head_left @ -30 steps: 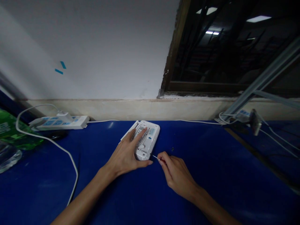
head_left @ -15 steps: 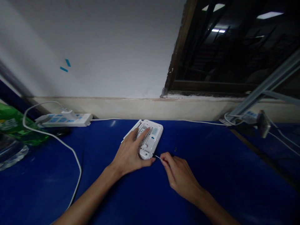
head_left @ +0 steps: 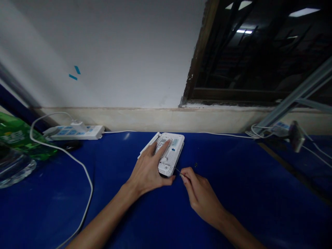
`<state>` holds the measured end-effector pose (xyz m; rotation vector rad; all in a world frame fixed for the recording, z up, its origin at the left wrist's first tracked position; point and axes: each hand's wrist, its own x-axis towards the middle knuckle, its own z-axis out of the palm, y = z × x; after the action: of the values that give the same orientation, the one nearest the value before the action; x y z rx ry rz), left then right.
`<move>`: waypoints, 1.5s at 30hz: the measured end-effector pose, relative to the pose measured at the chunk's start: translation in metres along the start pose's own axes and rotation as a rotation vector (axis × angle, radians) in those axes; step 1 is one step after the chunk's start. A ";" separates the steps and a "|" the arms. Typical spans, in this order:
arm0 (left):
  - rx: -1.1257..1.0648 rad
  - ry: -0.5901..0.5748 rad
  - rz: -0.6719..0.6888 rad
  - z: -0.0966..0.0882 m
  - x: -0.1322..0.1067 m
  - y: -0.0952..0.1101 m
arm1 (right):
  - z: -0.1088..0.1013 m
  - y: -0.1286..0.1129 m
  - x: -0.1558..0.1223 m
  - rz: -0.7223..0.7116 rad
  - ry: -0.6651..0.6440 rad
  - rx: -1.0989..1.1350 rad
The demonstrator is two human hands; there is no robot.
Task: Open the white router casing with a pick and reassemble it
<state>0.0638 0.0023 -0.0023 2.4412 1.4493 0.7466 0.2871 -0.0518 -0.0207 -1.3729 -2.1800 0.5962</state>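
Observation:
A white router-like device [head_left: 175, 154] with rows of vent holes and a small blue mark lies on the blue table. A white bar resembling a folded antenna [head_left: 148, 146] runs along its left side. My left hand [head_left: 147, 169] grips the device, fingers across its top and thumb by its near right corner. Between the pinched thumb and forefinger of my right hand [head_left: 201, 188] is a thin screwdriver [head_left: 178, 171], its handle mostly hidden in the hand. Its tip meets the device's right side near the corner. Dark shadow shows beneath the near edge.
Small dark bits, perhaps screws [head_left: 196, 165], lie right of the device. A power strip [head_left: 77, 132] stands against the wall, its white cable [head_left: 86, 173] looping across the left. Green-labelled packaging [head_left: 18, 136] is at far left. A metal strut [head_left: 293, 95] slants at right.
The device's near end looks slightly raised, with a dark gap now under it. The screwdriver tip sits a little farther along the right side. The whole view has shifted slightly.

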 end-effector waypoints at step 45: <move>-0.165 -0.488 0.132 -0.068 0.025 -0.045 | -0.047 0.029 0.067 0.060 0.081 -0.190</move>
<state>0.0036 0.0409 0.0445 2.3807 1.0094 0.2470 0.3109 0.0255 0.0103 -1.5362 -2.1825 0.3557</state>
